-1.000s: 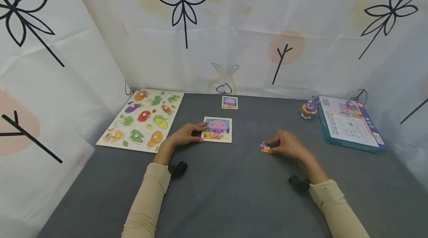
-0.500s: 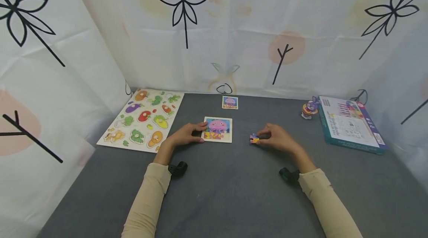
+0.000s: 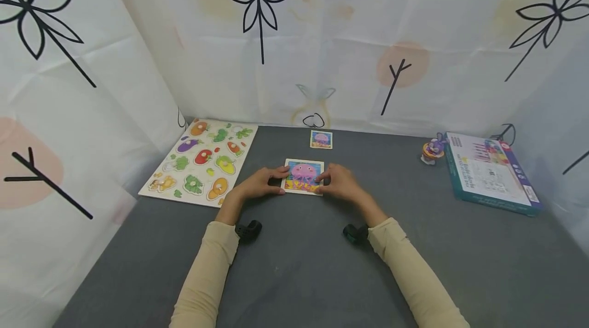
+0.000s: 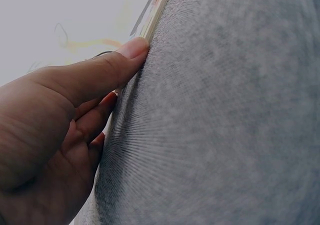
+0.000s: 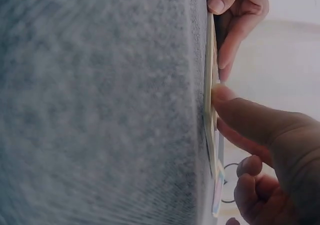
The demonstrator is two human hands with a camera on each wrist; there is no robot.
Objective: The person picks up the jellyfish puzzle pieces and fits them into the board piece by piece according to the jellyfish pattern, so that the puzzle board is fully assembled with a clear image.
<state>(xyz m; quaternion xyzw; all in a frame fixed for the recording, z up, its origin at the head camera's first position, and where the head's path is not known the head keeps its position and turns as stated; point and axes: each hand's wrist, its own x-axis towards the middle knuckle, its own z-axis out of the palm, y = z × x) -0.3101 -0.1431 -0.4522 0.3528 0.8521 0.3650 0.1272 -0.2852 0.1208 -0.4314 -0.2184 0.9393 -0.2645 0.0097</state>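
A small square jigsaw board (image 3: pixel 299 193) with a pink jellyfish picture lies flat on the grey table in the head view. My left hand (image 3: pixel 255 183) grips its left side, the thumb (image 4: pixel 134 48) at the near corner in the left wrist view. Over the board's lower right corner is my right hand (image 3: pixel 344 183), its thumb and forefinger pinching a jigsaw piece there. The fingers hide most of that piece, so how it sits in the board cannot be seen. From the right wrist view, the right thumb (image 5: pixel 224 93) touches the board's near edge.
Behind the board lies a smaller jellyfish picture card (image 3: pixel 321 139). A vegetable picture board (image 3: pixel 198 164) is at the left. At the right are a small purple figurine (image 3: pixel 432 150) and a flat teal-edged box (image 3: pixel 490 172). A white printed cloth (image 3: pixel 349 62) hangs behind.
My right hand has moved left with the jigsaw piece, from the bare table to the board's lower right corner. The left hand stays at the board's left side. The head view has shifted slightly.
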